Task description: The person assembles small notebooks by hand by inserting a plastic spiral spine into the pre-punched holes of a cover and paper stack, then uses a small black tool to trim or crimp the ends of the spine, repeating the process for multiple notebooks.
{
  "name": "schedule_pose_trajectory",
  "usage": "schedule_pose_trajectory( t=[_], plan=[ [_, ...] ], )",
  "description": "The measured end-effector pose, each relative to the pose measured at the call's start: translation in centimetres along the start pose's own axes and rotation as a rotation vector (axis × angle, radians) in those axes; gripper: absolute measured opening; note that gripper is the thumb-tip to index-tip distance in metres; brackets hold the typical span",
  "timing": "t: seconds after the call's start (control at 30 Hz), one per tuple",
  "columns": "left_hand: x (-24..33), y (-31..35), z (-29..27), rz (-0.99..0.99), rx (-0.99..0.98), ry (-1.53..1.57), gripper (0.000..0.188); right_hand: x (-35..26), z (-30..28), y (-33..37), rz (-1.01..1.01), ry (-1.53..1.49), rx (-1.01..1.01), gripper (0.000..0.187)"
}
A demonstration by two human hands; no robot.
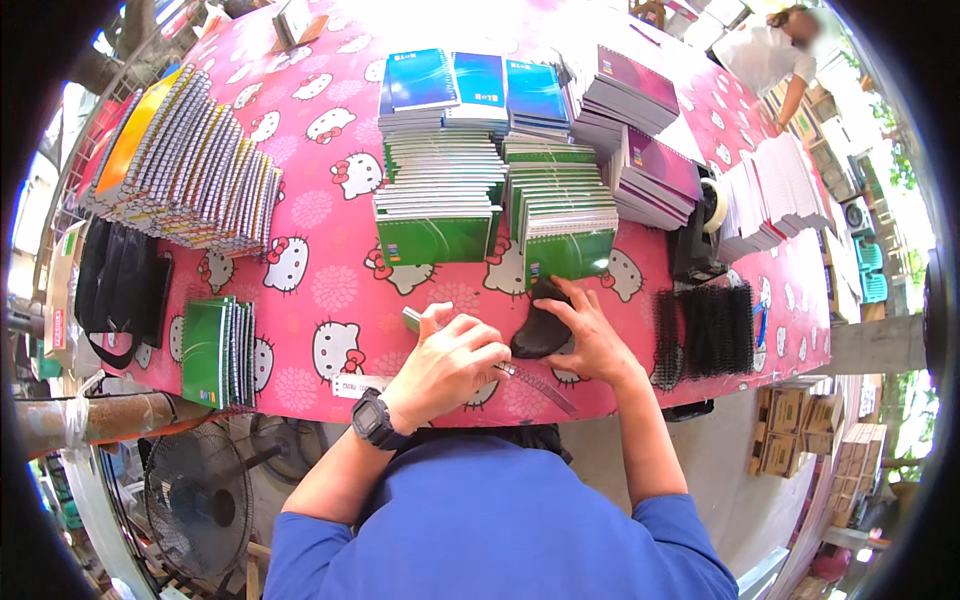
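Observation:
My left hand [445, 362], with a black watch [374, 420] on its wrist, is closed around a slim thing. A pale green end [411, 318] and a silvery end [504, 368] stick out of the fist; its kind is hidden. My right hand [597, 338] grips a smooth black rounded object [541, 328] resting on the table, thumb and fingers around its side. What that object is, I cannot tell. Just beyond it stand rows of green spiral notebooks [570, 252]. A thin ruler-like strip [548, 390] lies between my hands by the table edge.
Blue notebooks [420, 80] and purple notebooks [655, 165] are stacked farther back. Spiral-bound notebooks [180, 170] and a black bag [115, 285] sit left, near a green notebook stack [215, 350]. Black binding coils [705, 330] and white page stacks [770, 200] lie right. A person [770, 60] works far right.

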State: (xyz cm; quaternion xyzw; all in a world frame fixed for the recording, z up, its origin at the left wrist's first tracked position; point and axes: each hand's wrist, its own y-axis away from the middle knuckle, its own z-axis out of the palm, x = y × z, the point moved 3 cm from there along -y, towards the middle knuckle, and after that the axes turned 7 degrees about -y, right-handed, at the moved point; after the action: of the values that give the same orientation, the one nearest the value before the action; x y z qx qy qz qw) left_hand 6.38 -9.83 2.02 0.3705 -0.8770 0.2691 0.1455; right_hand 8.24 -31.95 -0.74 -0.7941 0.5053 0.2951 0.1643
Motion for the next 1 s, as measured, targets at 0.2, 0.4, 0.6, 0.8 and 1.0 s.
schedule_pose_trajectory(
  t=[0.2,0.4,0.6,0.8,1.0],
  plan=[
    [-1.1,0.2,-1.0,-0.100,0.178,-0.034,0.026,1.0,-1.2,1.5,0.075,-0.528,0.166,0.053],
    [-2.6,1.1,0.4,-0.076,0.130,-0.055,0.023,-1.7,0.4,0.8,0.175,-0.577,0.047,0.053],
    [-2.4,1.0,0.1,-0.083,0.110,-0.044,0.023,-3.5,-0.2,0.1,0.067,-0.506,0.019,0.040],
    [-2.8,1.1,0.4,-0.187,0.110,0.121,0.060,-4.2,-0.1,-0.4,0.006,-0.538,-0.048,0.048],
    [-5.4,2.9,1.5,-0.328,0.635,0.391,0.094,-4.1,0.9,-0.6,-0.068,-1.025,-0.173,0.048]
  ],
)
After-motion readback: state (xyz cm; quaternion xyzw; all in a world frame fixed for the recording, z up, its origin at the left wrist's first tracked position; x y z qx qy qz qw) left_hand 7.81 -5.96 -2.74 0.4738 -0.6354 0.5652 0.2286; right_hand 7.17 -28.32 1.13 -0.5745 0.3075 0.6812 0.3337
